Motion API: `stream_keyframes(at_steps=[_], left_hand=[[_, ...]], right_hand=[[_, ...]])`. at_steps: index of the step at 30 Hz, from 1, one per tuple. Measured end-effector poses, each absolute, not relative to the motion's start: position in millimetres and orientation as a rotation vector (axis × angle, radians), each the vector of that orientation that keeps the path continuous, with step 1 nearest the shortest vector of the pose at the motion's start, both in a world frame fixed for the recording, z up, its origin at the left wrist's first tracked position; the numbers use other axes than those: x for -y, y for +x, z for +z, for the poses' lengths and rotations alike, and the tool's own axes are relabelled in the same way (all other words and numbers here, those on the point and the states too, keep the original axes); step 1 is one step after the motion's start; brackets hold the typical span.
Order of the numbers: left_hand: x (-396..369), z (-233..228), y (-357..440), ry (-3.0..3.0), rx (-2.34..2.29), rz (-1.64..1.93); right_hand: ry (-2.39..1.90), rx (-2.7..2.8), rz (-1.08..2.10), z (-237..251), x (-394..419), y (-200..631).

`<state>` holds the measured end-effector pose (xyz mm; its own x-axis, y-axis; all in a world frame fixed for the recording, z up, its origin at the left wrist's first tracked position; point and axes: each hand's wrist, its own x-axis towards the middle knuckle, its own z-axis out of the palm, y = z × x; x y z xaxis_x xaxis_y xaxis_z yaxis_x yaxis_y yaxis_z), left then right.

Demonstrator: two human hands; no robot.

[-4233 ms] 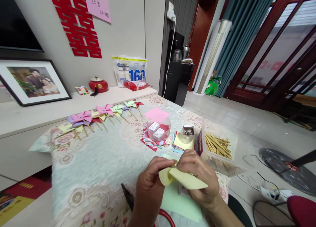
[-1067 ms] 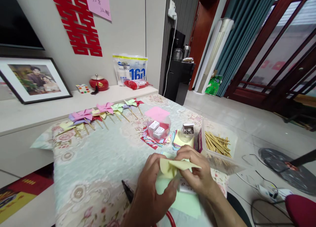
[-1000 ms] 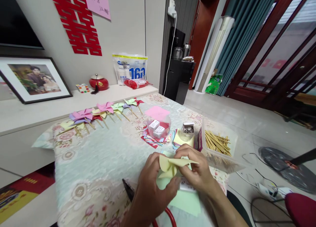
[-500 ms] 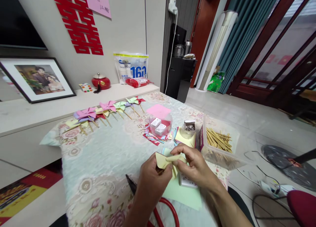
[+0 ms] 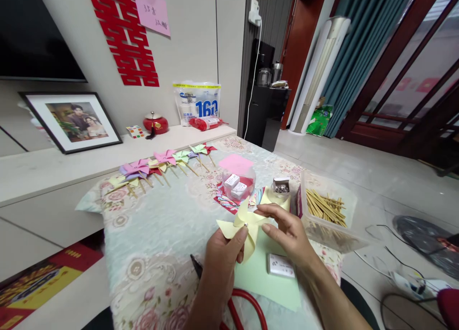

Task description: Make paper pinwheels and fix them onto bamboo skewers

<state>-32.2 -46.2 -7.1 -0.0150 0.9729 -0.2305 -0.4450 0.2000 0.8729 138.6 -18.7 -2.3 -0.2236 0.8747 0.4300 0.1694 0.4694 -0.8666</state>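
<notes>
A pale yellow paper pinwheel faces up in front of me, its blades folded in around a silvery pin at the centre. My left hand grips it from the left, thumb beside the pin and the fingers mostly hidden behind. At the right blade, the thumb and fingers of my right hand close around the paper's edge. Green paper sheets lie below my hands, with a small white box on them. Red-handled scissors are partly covered by my left forearm.
Finished pinwheels on sticks lie along the table's far left edge. A clear tub of sticks stands at right, near an open box of pins. A round clear container holds white boxes. Pink paper lies behind it.
The pinwheel has turned to face up, showing its pin and spread blades. My right hand has shifted from the centre to the right blade. The view has swung slightly left.
</notes>
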Motion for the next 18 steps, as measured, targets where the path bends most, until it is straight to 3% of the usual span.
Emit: stream_keyframes(at_steps=[8, 18], left_hand=[[46, -14, -27, 0.640, -1.047, 1.232], [48, -13, -24, 0.611, -0.994, 1.223]], right_hand=[[-0.926, 1.877, 0.444, 1, 21, 130], [-0.885, 1.888, 0.248, 0, 20, 126]])
